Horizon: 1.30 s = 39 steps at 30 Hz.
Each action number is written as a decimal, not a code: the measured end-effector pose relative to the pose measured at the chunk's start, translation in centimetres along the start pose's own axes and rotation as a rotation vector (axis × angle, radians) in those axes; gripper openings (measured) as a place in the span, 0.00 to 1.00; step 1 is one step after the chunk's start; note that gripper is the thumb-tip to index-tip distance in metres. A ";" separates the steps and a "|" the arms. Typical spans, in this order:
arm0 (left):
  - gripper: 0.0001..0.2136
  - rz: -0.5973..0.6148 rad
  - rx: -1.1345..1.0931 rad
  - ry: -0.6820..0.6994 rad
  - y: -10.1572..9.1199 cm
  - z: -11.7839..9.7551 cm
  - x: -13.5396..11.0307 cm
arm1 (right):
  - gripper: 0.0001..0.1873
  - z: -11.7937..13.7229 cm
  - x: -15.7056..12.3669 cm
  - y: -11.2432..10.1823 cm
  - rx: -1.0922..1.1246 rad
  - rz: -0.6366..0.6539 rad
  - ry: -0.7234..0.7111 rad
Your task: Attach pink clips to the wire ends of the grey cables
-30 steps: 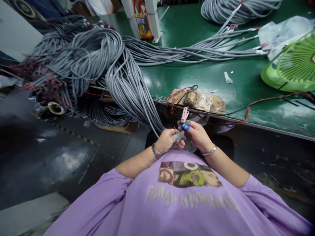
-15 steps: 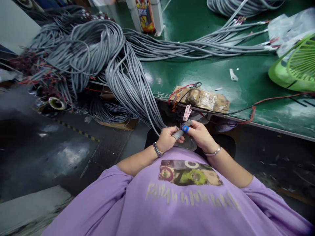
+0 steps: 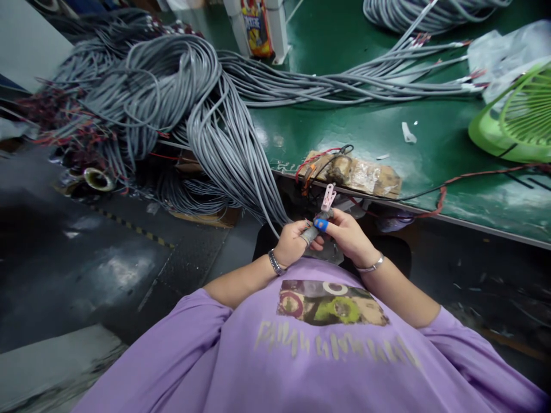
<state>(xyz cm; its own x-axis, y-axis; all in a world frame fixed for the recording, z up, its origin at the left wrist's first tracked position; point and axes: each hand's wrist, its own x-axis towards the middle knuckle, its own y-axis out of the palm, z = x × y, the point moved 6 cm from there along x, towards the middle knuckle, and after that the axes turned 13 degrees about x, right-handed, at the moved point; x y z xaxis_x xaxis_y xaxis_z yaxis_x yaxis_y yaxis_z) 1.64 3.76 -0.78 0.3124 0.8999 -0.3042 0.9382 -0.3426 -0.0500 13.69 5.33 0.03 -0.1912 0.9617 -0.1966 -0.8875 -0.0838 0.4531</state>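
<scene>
My left hand [image 3: 293,244] is closed round the lower end of a short grey tubular piece [image 3: 309,234], in front of my body. Thin coloured wire tips show at its fingertips. My right hand [image 3: 350,235], with blue tape [image 3: 321,224] round the thumb, pinches the upper, darker end of the same piece. Just beyond the fingers stands a pink clip [image 3: 329,197] by the bench edge. Grey cables [image 3: 241,137] hang from the bench down to behind my left hand. What lies between the fingers is partly hidden.
On the green bench [image 3: 361,126] lie a taped cardboard piece [image 3: 365,175] with wires, more grey cables [image 3: 344,86] and a green fan [image 3: 516,120] at the right. A snack packet [image 3: 257,28] stands at the back. A coiled cable bundle [image 3: 193,198] sits below the bench edge.
The grey piece has tilted to a slightly steeper angle. My right thumb has slid a little to the left along it, and both hands stay closed.
</scene>
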 end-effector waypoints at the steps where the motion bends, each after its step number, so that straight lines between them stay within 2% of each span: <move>1: 0.20 0.002 0.005 0.002 0.0 0.0 0.0 | 0.20 -0.1 0.0 -0.1 -0.002 -0.009 0.011; 7: 0.21 -0.049 -0.045 -0.009 -0.1 0.3 0.1 | 0.14 -0.9 -0.2 -0.9 0.088 -0.162 -0.003; 11: 0.22 -0.081 -0.089 -0.029 -0.1 0.4 0.2 | 0.12 -1.2 -0.4 -0.9 0.141 -0.197 -0.023; 18: 0.20 -0.111 -0.128 -0.034 -0.4 0.5 0.2 | 0.13 -1.1 -0.4 -0.8 0.123 -0.125 -0.017; 24: 0.19 -0.047 -0.040 0.008 -0.1 0.2 -0.1 | 0.16 -1.3 -0.1 -0.1 0.045 0.005 0.035; 27: 0.19 -0.042 -0.017 -0.007 0.0 0.2 -0.1 | 0.16 -1.1 0.0 -0.1 0.022 -0.022 0.010; 30: 0.19 -0.055 -0.016 -0.004 0.1 0.0 -0.1 | 0.15 -1.0 0.1 -0.6 0.022 -0.125 -0.026; 34: 0.20 -0.114 -0.031 -0.002 -0.2 -0.1 0.0 | 0.15 -1.1 0.1 -1.6 0.167 -0.244 -0.061; 36: 0.20 -0.121 -0.040 -0.005 -0.3 0.0 0.0 | 0.16 -1.1 0.1 -1.7 0.223 -0.234 -0.041; 39: 0.20 -0.099 -0.034 -0.009 -0.2 0.1 0.1 | 0.16 -1.1 0.1 -1.4 0.203 -0.150 0.006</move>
<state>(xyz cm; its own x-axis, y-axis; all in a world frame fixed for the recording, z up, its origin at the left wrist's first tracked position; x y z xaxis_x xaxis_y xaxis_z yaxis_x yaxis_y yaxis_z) 1.51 3.89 -0.87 0.2171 0.9263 -0.3080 0.9688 -0.2430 -0.0481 14.46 5.26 -1.55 -0.0669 0.9578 -0.2795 -0.8036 0.1144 0.5841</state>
